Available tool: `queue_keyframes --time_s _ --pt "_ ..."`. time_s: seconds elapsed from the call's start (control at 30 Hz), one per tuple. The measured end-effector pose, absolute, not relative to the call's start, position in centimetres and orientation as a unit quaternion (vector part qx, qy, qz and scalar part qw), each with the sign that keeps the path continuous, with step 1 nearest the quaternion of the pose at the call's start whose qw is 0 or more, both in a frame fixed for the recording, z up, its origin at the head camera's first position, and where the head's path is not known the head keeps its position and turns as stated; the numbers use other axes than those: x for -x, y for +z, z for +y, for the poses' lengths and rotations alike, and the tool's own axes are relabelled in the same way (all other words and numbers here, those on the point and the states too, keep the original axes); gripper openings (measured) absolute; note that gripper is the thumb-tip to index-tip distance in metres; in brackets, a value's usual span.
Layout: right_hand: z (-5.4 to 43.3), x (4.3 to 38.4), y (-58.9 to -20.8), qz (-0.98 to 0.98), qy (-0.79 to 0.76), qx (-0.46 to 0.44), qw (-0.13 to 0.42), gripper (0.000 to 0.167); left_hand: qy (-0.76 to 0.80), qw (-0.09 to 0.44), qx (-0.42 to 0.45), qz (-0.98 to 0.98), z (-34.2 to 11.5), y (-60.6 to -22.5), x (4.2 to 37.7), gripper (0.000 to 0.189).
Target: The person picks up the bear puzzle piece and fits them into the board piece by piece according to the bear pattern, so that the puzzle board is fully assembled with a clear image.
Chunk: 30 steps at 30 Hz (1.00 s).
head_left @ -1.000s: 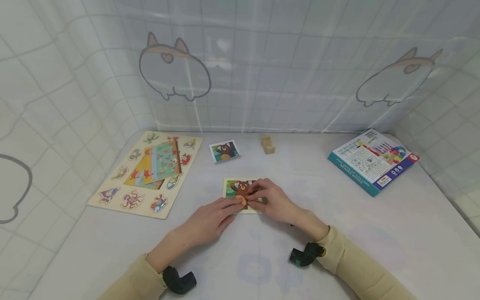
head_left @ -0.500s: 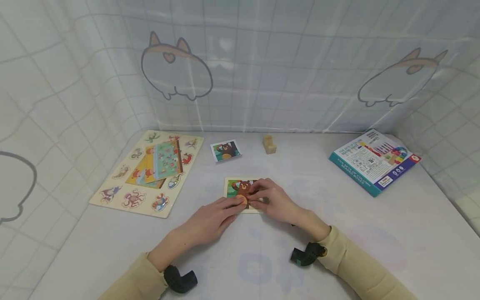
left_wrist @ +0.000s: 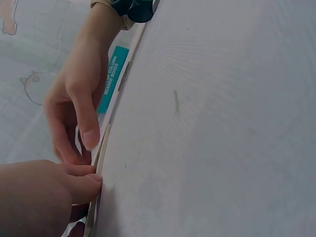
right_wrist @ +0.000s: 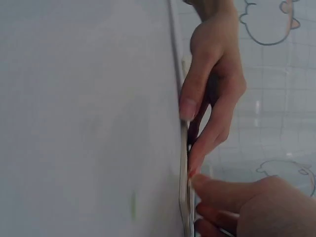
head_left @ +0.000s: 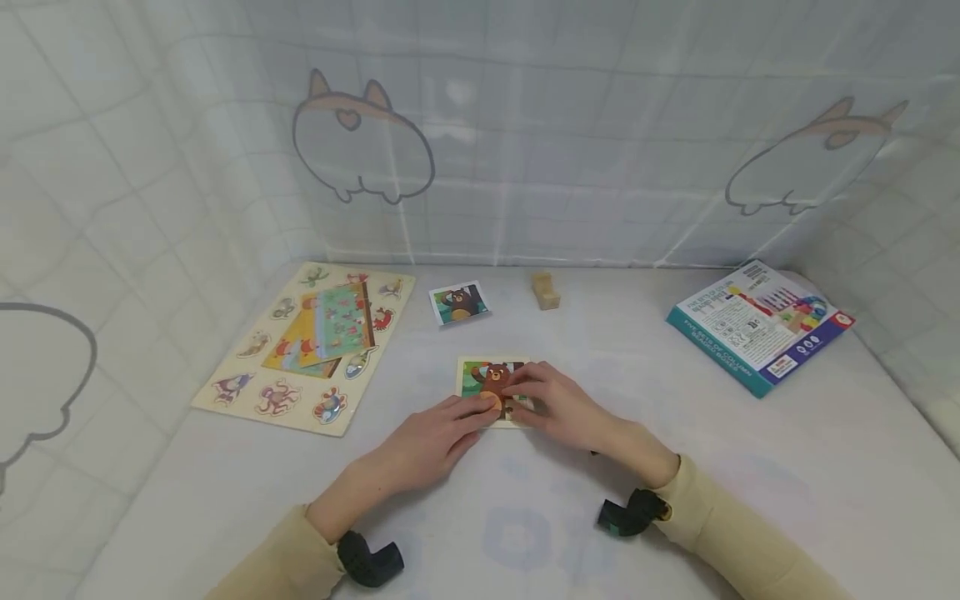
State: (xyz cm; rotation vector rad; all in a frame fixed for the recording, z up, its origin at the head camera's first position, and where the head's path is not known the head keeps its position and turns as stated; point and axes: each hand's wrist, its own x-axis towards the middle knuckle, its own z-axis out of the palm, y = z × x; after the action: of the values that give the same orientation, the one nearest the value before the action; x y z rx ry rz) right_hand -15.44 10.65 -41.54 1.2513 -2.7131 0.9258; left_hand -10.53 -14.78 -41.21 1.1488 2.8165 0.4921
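A small wooden bear puzzle (head_left: 471, 376) in a pale frame lies on the table in front of me, seen in the head view. My left hand (head_left: 431, 440) reaches in from the left, its extended fingers resting on the lower part of the bear picture. From the right, my right hand (head_left: 566, 410) bends its fingers and thumb over the puzzle's right side, with a gap between them and the picture showing in it. The hand covers much of that side. Seen edge-on in the left wrist view, the puzzle's frame (left_wrist: 101, 150) runs beneath both hands.
Behind the puzzle lie a bear picture card (head_left: 459, 303) and a small wooden block piece (head_left: 545, 291). A sea-animal board (head_left: 247, 367) with illustrated cards (head_left: 337, 325) on it lies left. A boxed bead set (head_left: 757, 325) stands at the back right.
The right fingers and thumb have spread slightly apart over the puzzle. My left hand keeps its place on the bear. The whole head view has shifted slightly, moving everything rightward.
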Motion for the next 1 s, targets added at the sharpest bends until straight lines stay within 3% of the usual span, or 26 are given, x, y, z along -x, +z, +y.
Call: queue_keyframes --time_s 0.57,1.0 --pt "21.0 15.1 -42.0 -0.880 0.326 -0.344 0.030 0.035 0.178 0.033 -0.356 0.917 -14.6 -41.6 10.7 0.043" --pt "22.5 15.0 -42.9 -0.880 0.356 -0.315 0.006 0.034 0.174 0.028 -0.357 0.917 -14.6 -41.8 10.7 0.043"
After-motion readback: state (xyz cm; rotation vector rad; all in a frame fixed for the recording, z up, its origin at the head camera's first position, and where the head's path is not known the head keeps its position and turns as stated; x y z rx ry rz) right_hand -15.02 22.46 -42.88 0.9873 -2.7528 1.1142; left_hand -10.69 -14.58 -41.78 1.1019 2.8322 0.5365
